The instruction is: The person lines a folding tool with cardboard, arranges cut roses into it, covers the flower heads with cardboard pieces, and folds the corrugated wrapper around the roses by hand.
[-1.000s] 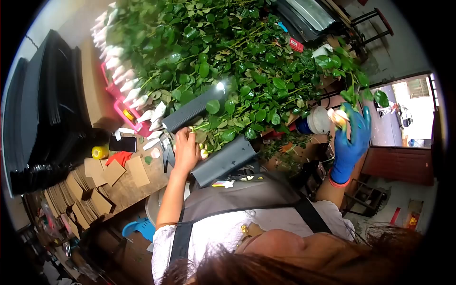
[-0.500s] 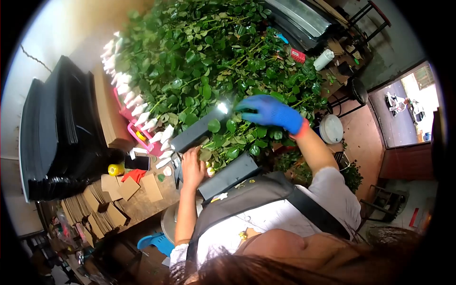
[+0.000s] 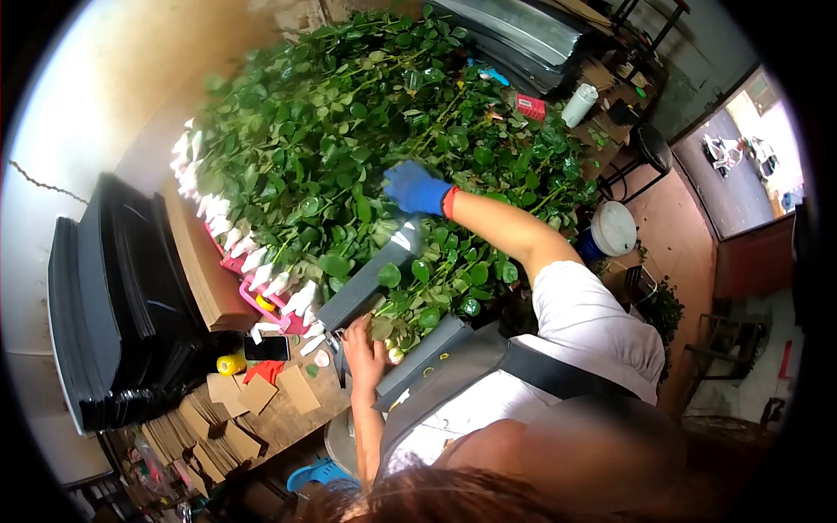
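My left hand (image 3: 361, 353), bare, rests at the edge of the work area, its fingers slightly apart. It is beside a few pale flower buds (image 3: 394, 353) and the near end of a long dark grey panel (image 3: 366, 283). A second dark grey panel (image 3: 427, 356) lies on the other side of the buds, against my apron. My right hand (image 3: 418, 187), in a blue glove with a red cuff, reaches into the big heap of leafy rose stems (image 3: 314, 139). Its fingers are curled; leaves hide what they grip. Flower heads in white sleeves (image 3: 248, 260) line the heap's left side.
Black stacked sheets (image 3: 113, 296) stand at left beside brown cardboard. A phone (image 3: 267, 349), yellow tape roll (image 3: 230, 364) and cardboard pieces (image 3: 301, 390) lie on the bench. A red box (image 3: 530, 107) and white bottle (image 3: 580, 105) sit at the back. A white-lidded bucket (image 3: 613, 228) stands at right.
My gloved right hand has moved left across the leaves and its fingers have curled in. My left hand stays by the buds. The view has tilted a little.
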Action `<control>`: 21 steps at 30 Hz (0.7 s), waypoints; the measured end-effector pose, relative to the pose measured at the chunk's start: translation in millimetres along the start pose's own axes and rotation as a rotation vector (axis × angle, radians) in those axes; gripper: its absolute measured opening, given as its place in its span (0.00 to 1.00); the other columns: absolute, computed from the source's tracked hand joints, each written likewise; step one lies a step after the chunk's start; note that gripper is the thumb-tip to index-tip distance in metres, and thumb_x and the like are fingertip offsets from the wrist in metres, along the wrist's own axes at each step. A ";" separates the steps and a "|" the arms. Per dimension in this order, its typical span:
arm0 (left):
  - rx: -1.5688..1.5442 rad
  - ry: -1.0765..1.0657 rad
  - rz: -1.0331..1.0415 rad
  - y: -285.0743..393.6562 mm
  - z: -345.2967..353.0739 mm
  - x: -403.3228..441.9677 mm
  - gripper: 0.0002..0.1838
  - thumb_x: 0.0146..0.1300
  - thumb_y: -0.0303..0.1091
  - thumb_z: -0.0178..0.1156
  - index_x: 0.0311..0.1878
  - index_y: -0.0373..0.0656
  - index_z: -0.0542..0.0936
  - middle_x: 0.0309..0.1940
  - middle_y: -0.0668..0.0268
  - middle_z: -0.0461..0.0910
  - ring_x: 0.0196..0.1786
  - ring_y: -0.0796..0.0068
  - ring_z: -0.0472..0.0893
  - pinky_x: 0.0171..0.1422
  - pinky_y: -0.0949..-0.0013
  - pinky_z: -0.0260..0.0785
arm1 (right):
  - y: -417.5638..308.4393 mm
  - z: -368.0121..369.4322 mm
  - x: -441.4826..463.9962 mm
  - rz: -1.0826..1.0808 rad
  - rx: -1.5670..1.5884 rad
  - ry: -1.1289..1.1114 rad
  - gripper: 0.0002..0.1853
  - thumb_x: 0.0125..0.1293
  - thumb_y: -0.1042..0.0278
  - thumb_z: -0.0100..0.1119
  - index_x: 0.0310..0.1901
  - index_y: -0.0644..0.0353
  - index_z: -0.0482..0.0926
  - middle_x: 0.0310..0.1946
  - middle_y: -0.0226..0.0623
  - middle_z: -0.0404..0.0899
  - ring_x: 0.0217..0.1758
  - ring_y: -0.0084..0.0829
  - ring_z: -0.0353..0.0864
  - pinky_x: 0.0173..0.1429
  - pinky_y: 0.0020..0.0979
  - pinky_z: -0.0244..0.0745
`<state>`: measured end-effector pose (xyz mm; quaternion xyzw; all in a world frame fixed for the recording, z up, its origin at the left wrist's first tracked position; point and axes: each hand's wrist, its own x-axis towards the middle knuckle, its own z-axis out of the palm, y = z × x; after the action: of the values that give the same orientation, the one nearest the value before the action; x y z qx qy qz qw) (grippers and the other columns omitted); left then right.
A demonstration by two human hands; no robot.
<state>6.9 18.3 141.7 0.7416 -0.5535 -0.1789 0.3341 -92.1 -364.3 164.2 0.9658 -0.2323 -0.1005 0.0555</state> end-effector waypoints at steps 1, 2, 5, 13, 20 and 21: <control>-0.006 0.000 0.000 -2.1 0.0 0.3 0.30 0.54 0.25 0.57 0.65 0.42 0.73 0.60 0.53 0.73 0.65 0.49 0.69 0.73 0.53 0.58 | 3.9 -30.8 -11.8 0.009 0.060 0.078 0.13 0.59 0.58 0.62 0.44 0.51 0.85 0.59 0.38 0.77 0.54 0.42 0.80 0.57 0.45 0.74; -0.014 0.002 -0.003 -3.9 0.7 0.1 0.30 0.54 0.25 0.57 0.64 0.43 0.74 0.60 0.53 0.73 0.65 0.49 0.69 0.73 0.53 0.58 | 10.8 -46.0 -16.5 0.025 0.124 0.255 0.12 0.60 0.57 0.63 0.43 0.51 0.85 0.57 0.38 0.79 0.54 0.42 0.80 0.57 0.45 0.74; -0.052 -0.006 -0.032 -3.7 1.9 -0.2 0.29 0.54 0.26 0.56 0.64 0.42 0.74 0.60 0.53 0.73 0.64 0.49 0.69 0.72 0.52 0.58 | 31.7 -66.7 -26.3 0.051 0.321 0.881 0.11 0.62 0.55 0.63 0.40 0.51 0.83 0.53 0.38 0.82 0.55 0.42 0.80 0.61 0.44 0.74; -0.024 0.037 0.017 -2.8 0.3 1.0 0.29 0.56 0.28 0.57 0.65 0.43 0.73 0.59 0.53 0.74 0.62 0.50 0.71 0.71 0.52 0.59 | 33.0 -46.8 -36.6 0.064 0.375 0.255 0.13 0.62 0.61 0.57 0.47 0.49 0.84 0.46 0.41 0.84 0.49 0.45 0.84 0.52 0.45 0.79; -0.009 0.029 -0.002 -3.4 1.2 -1.5 0.30 0.57 0.28 0.58 0.66 0.43 0.72 0.61 0.54 0.73 0.63 0.49 0.71 0.72 0.52 0.59 | -4.0 25.4 -19.1 0.093 -0.218 -0.092 0.15 0.70 0.60 0.54 0.54 0.46 0.84 0.71 0.41 0.67 0.73 0.45 0.64 0.71 0.50 0.58; -0.002 0.029 0.000 -4.0 1.1 -1.8 0.30 0.57 0.28 0.58 0.66 0.43 0.72 0.61 0.54 0.73 0.63 0.49 0.71 0.72 0.52 0.59 | -8.3 32.1 -17.6 0.094 -0.220 -0.100 0.16 0.71 0.60 0.53 0.56 0.47 0.83 0.71 0.40 0.67 0.71 0.44 0.66 0.71 0.51 0.58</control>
<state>8.4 20.3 137.9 0.7439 -0.5483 -0.1687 0.3429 -110.8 -350.8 134.6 0.9358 -0.2673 -0.1708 0.1539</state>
